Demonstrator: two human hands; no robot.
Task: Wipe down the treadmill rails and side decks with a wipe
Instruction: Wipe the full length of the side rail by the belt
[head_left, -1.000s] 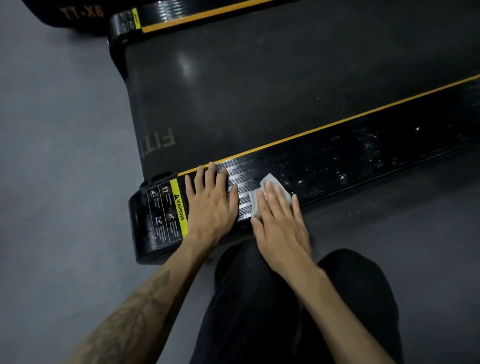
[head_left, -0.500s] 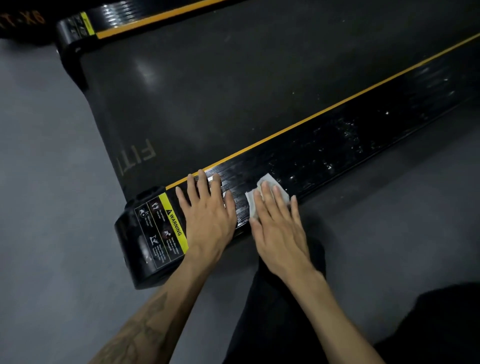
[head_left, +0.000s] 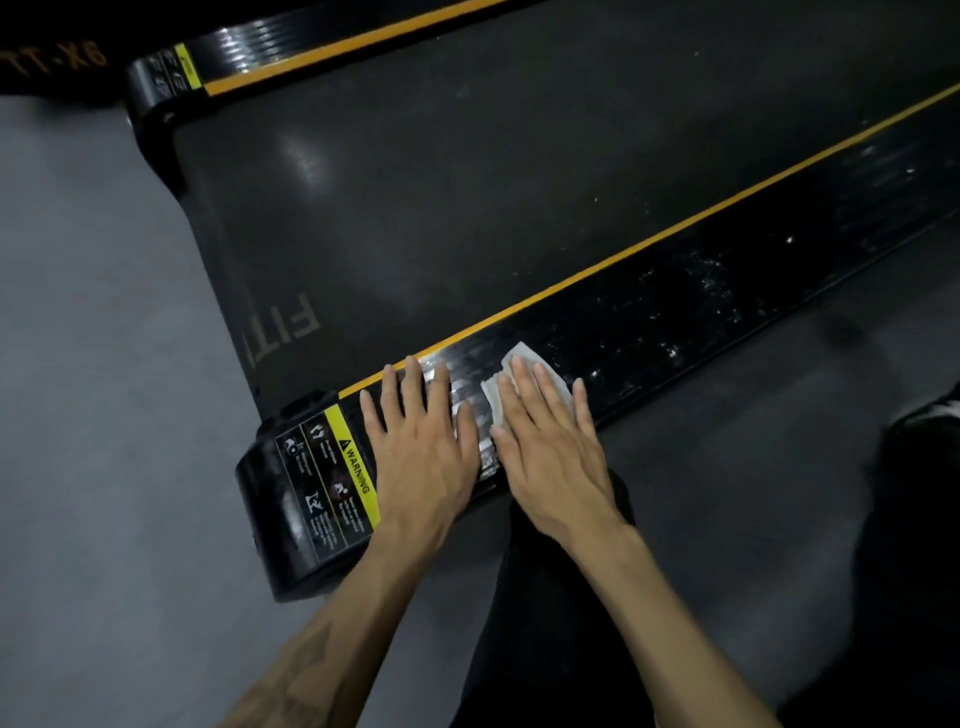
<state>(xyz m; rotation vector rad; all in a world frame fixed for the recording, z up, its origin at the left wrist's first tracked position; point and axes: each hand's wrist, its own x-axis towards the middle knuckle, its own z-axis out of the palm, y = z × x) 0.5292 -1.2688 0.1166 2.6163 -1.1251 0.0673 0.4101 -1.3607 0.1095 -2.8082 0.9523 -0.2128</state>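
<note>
Grey floor (head_left: 93, 364) | right hand (head_left: 550, 452) lying flat, pressing wipe (head_left: 511, 376) on near side deck (head_left: 675, 322) | left hand (head_left: 421, 447) bracing flat alongside | deck running away up-right, speckled stretch lying beyond right fingertips

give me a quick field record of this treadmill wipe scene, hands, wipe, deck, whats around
left hand: flat, fingers straight, resting on the near side deck beside the warning label
right hand: flat, fingers straight, pressing the wipe onto the deck
wipe: white, mostly under the right hand's fingers
near side deck: glossy black, whitish specks to the right of the wipe
warning label: on the deck's end cap
belt: dark, beyond the yellow stripe
floor: grey
</note>
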